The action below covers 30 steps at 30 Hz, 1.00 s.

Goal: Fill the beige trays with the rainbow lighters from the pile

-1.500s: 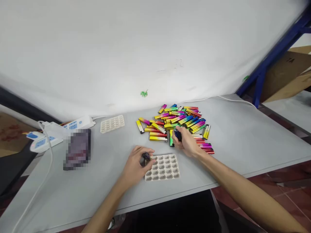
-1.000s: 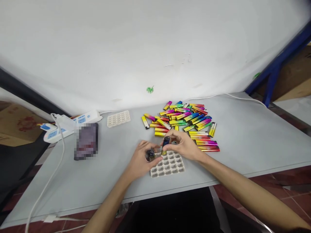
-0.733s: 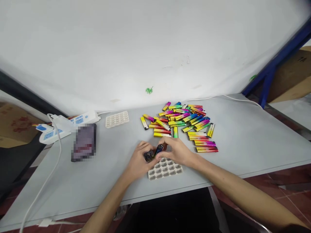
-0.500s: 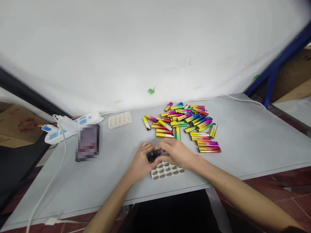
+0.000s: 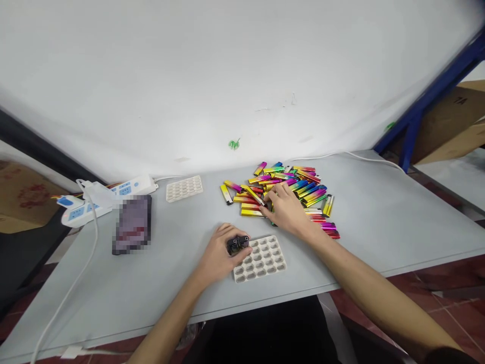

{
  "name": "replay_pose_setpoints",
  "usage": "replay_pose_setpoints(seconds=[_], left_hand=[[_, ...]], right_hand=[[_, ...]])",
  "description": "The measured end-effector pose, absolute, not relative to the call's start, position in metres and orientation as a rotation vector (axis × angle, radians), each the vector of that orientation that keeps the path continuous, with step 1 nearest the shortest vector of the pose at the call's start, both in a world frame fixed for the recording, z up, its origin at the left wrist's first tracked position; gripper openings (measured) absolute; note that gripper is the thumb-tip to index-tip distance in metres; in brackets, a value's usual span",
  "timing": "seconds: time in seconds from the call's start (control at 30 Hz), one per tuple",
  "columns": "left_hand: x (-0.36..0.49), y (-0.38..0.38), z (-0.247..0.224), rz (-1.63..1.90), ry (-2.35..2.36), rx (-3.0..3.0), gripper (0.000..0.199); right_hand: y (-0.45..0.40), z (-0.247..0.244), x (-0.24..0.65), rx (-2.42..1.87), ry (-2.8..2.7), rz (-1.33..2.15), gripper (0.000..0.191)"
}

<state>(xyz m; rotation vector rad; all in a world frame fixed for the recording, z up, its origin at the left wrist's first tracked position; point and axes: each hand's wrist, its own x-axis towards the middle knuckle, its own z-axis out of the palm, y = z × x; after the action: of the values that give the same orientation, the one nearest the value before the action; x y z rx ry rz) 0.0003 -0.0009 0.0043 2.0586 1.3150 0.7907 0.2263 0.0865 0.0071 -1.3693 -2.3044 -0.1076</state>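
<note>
Colourful metallic lighters (image 5: 310, 189) lie in a loose pile toward the back of the grey table. My left hand (image 5: 217, 253) is closed around a couple of upright lighters (image 5: 238, 243), their black tops showing between thumb and fingers. These stand at the back left corner of a white tray (image 5: 261, 258) with rows of oval holes. Its visible holes hold no lighters, but my left hand covers one corner. Over the front of the pile, my right hand (image 5: 288, 210) has thumb and fingers apart among the lighters. It partly hides the ones beneath it.
A second white tray (image 5: 184, 188) lies farther back on the left. Beside it are a white power strip (image 5: 131, 187) with plugged-in cables and a pixelated dark object (image 5: 132, 225). The white wall (image 5: 189, 101) rises behind the table. Cardboard boxes (image 5: 454, 119) stand at the sides.
My right hand has moved from beside the held lighters, forward and right onto the pile. More of the near tray now shows. My left hand keeps its grip on the upright lighters.
</note>
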Motion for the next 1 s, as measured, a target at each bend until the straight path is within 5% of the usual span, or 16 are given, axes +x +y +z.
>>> replay_pose_setpoints(seconds=[0.17, 0.47, 0.83, 1.0], left_hand=[[0.001, -0.002, 0.006, 0.785, 1.331, 2.050, 0.008], [0.003, 0.000, 0.009, 0.794, 1.297, 2.086, 0.005], [0.002, -0.002, 0.006, 0.782, 1.318, 2.046, 0.011], [0.003, 0.000, 0.005, 0.804, 1.279, 2.072, 0.011]], right_hand=[[0.081, 0.010, 0.227, -1.314, -2.021, 0.149, 0.011], [0.058, 0.018, 0.221, -0.931, -1.289, 1.308, 0.032], [0.046, 0.018, 0.213, -0.954, -1.432, 1.478, 0.043], [0.048, 0.012, 0.213, -1.083, -1.394, 1.460, 0.066]])
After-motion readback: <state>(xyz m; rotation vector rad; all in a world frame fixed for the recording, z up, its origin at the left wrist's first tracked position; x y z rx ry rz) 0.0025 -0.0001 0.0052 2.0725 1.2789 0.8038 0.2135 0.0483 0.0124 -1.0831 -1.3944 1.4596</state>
